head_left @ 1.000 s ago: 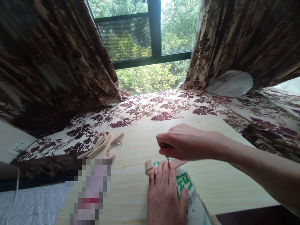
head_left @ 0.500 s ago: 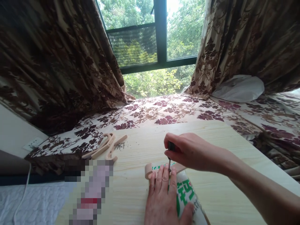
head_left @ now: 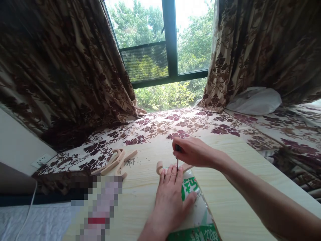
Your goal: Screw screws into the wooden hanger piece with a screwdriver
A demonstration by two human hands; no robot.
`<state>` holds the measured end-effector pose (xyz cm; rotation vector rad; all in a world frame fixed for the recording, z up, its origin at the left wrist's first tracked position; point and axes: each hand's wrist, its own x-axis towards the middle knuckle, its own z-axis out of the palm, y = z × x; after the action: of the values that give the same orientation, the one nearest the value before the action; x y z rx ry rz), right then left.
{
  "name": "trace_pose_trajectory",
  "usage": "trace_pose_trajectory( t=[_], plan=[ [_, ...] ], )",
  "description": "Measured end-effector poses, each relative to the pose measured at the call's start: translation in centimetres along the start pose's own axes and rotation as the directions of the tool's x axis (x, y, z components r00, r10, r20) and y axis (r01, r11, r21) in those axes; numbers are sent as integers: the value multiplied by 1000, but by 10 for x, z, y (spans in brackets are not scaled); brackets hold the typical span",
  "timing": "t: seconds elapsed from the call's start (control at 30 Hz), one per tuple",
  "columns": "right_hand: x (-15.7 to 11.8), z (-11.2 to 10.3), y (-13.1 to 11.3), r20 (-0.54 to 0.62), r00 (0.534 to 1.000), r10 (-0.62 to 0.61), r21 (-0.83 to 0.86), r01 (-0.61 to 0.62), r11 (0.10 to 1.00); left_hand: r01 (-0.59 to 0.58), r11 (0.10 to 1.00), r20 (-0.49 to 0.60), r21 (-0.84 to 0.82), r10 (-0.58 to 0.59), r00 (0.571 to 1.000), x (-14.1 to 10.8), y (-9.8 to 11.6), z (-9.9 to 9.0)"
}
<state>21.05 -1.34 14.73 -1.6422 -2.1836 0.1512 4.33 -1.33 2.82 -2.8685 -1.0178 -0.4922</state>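
My right hand (head_left: 189,151) is closed round the dark handle of a screwdriver (head_left: 178,148), its thin shaft pointing down. The tip ends by the fingers of my left hand (head_left: 170,192), where it is hard to make out. My left hand presses down on a curved light wooden piece (head_left: 159,167), its fingers slightly spread. Under the wood and hand lies a white and green printed packet (head_left: 198,214).
On the left of the wooden table (head_left: 235,187) lie several curved wooden pieces (head_left: 114,164) beside small screws (head_left: 130,162). A blurred pinkish object (head_left: 102,207) is nearer. Behind are a floral-covered ledge (head_left: 175,124) and a white bag (head_left: 255,100).
The view has tilted up a little, and the hands appear farther left. More of the packet's lower part now shows. The right hand still grips the screwdriver, and the left still presses the wood.
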Motion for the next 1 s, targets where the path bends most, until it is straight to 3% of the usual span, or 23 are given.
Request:
trace_pose_trajectory(
  t=[0.17, 0.3, 0.37, 0.47, 0.6, 0.83, 0.9, 1.0],
  plan=[
    [5, -1, 2, -20, 1000, 4, -19, -4, 1000, 6, 1000, 25, -13, -5, 1000, 6, -1, -10],
    [2, 1, 4, -30, 1000, 5, -19, -5, 1000, -44, 992, 43, -122, 50, 998, 0, -11, -42],
    [0, 2, 6, -35, 999, 0, -5, -1, 1000, 19, 965, 19, -260, -15, 1000, 2, -22, -60],
    [-4, 3, 9, -47, 999, 7, 32, -6, 999, 205, 877, 14, -434, -221, 975, 14, -43, -74],
    [-7, 5, 11, -37, 999, 39, 73, -37, 997, 361, 640, 249, -678, -262, 932, 32, -70, -59],
    [-7, 12, 13, -63, 998, -1, 85, 7, 996, 416, 188, 401, -890, -112, 909, 23, -86, -6],
    [-8, 14, 15, -80, 996, -33, 101, 41, 994, 452, 139, 443, -881, -97, 891, 21, -85, 0],
    [-11, 17, 20, -90, 994, -53, 140, 66, 988, 412, 208, 404, -887, -82, 911, 25, -85, 3]
  ],
)
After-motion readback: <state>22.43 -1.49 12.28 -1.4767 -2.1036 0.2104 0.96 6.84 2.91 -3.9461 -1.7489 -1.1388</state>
